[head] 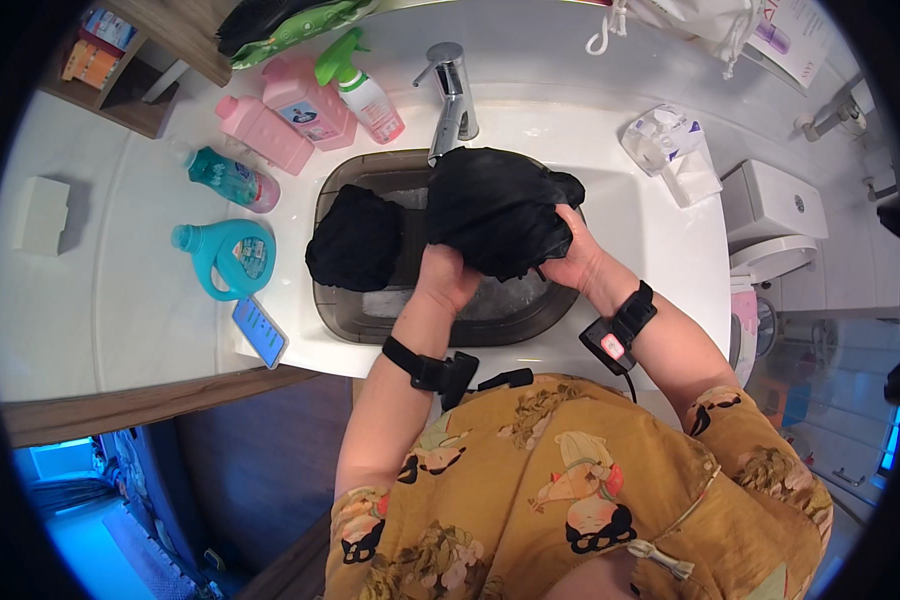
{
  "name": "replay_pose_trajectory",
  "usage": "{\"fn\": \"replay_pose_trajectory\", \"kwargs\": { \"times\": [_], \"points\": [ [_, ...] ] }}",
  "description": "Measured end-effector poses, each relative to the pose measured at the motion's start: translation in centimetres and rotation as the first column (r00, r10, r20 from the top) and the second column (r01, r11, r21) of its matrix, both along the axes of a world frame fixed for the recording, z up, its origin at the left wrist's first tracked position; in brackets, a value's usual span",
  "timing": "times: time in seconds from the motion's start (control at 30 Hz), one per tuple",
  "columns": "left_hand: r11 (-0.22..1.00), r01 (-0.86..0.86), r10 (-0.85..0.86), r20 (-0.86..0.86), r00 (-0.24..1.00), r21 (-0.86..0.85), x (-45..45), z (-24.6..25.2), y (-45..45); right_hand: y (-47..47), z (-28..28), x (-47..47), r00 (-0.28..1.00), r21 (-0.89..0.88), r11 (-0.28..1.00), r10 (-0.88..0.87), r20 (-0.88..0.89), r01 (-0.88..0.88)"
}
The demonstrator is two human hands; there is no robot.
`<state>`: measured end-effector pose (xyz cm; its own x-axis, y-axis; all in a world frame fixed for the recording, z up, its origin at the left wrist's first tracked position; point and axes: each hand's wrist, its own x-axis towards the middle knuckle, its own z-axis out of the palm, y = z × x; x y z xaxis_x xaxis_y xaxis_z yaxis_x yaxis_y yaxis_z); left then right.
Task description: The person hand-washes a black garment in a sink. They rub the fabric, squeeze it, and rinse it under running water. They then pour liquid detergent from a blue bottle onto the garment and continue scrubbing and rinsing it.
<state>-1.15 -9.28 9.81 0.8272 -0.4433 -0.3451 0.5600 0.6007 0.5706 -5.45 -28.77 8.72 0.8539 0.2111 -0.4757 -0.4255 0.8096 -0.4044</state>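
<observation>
Both my hands hold a bunched black cloth (495, 214) above a dark translucent basin (390, 319). My left hand (450, 276) grips its lower left side, fingers partly hidden beneath the fabric. At the lower right edge, my right hand (576, 251) has its thumb up against the cloth. A second black cloth bundle (356, 238) rests at the basin's left side, partly over the rim. Some whitish, sudsy water shows in the basin below my hands. The chrome faucet (454, 97) stands just behind the held cloth, its spout end close to the fabric.
The basin sits in a white sink counter (675, 300). Along the left stand a teal detergent jug (225, 255), a teal-and-pink bottle (232, 180), pink bottles (311, 109) and a green-headed spray bottle (364, 94). A phone (259, 331) lies near the front-left edge. Tissue packs (664, 142) lie at right.
</observation>
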Motion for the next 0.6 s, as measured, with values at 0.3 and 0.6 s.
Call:
{"fn": "replay_pose_trajectory", "kwargs": {
  "times": [0.3,0.6],
  "points": [
    [0.930,0.301,-0.278,0.131,0.951,-0.209,-0.5,6.1,4.1,-1.9,4.1,1.4,0.836,-0.501,0.840,0.111,0.538,0.211],
    [0.915,-0.327,0.298,0.151,0.942,0.234,-0.4,5.8,-2.2,1.7,5.8,2.0,0.942,-0.435,0.886,-0.003,0.336,0.158]
  ]
}}
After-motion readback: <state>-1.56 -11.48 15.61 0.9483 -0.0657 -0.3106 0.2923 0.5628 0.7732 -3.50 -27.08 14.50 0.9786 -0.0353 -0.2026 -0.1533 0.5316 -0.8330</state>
